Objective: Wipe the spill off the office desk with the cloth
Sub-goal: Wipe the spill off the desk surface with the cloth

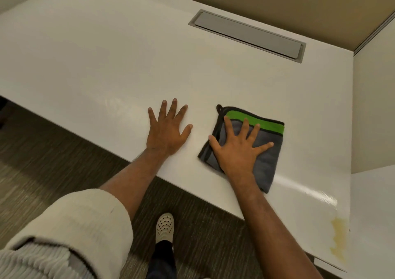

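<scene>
A folded grey cloth (266, 150) with a green stripe and black trim lies flat on the white desk (106, 65) near its front edge. My right hand (237, 148) presses on the cloth with fingers spread straight. My left hand (166, 129) rests flat on the bare desk just left of the cloth, fingers straight. A yellowish spill stain (338, 238) sits at the desk's near right corner, well away from the cloth. Shiny streaks (316, 193) lie between cloth and stain.
A grey cable hatch (248, 34) is set into the desk at the back. A beige partition wall (374, 112) bounds the desk on the right and behind. Below the front edge are carpet and my shoe (164, 227).
</scene>
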The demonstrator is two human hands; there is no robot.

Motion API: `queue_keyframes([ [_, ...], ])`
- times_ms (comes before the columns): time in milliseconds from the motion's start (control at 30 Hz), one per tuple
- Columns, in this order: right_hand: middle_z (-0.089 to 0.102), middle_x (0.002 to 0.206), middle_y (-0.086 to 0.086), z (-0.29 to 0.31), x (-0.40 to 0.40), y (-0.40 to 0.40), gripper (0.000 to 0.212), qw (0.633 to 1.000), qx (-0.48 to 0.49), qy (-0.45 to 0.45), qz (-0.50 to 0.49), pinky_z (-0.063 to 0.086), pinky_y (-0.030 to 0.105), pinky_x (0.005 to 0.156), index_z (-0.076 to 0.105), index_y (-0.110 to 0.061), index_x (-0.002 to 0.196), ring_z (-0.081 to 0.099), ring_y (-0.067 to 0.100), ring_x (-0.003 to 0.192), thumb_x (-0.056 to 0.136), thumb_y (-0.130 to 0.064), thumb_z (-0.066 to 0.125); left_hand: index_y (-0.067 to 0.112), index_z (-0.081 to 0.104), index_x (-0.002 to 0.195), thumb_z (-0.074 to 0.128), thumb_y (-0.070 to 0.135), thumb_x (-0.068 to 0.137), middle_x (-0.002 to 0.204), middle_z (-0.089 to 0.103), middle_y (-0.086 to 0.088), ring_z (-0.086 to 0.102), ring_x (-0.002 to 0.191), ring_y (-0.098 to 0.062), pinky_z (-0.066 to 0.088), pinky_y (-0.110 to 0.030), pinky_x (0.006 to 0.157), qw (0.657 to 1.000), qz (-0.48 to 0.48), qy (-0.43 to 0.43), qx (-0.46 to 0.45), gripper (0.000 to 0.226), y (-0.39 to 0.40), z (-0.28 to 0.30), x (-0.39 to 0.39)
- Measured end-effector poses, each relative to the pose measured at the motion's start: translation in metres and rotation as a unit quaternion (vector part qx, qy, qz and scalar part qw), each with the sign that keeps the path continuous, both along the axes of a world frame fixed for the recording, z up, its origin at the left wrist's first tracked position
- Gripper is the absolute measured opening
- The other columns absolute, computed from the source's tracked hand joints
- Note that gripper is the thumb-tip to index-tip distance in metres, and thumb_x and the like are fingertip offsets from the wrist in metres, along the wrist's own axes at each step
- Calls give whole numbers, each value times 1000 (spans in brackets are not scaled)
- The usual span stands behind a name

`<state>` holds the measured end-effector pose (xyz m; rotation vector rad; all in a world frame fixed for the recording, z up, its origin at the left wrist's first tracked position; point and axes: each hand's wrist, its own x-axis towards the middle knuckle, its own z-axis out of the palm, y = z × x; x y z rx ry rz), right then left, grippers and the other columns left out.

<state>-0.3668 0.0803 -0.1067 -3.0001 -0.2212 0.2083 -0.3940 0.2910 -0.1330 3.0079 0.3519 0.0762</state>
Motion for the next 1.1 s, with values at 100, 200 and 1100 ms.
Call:
queue_keyframes([
  [100, 3, 170, 14, 0, -2, 26, 84, 999, -1, 1, 35, -5, 85, 102, 4, -46, 158, -10, 43, 154, 86, -87, 14, 30, 15, 161, 16, 64, 96, 171, 10, -5, 6, 157, -32, 4, -67, 121, 1000, 0, -5, -6, 73, 1, 1, 0],
  [200, -3, 170, 9, 6, -32, 21, 80, 995, 6, 6, 102, -8, 82, 104, 1, -51, 156, -15, 38, 154, 86, -87, 13, 30, 15, 161, 16, 64, 97, 171, 9, -4, 5, 157, -32, 4, -67, 121, 1000, 0, -1, -5, 73, 1, 2, 1],
  [1100, 2, 171, 2, 3, -45, -48, 75, 997, -17, 14, 70, -1, 82, 108, 2, -58, 153, -9, 31, 156, 85, -85, 15, 29, 10, 162, 11, 64, 97, 171, 3, -5, 0, 157, -32, 1, -66, 121, 1000, -2, 14, 5, 74, 1, 0, 1],
])
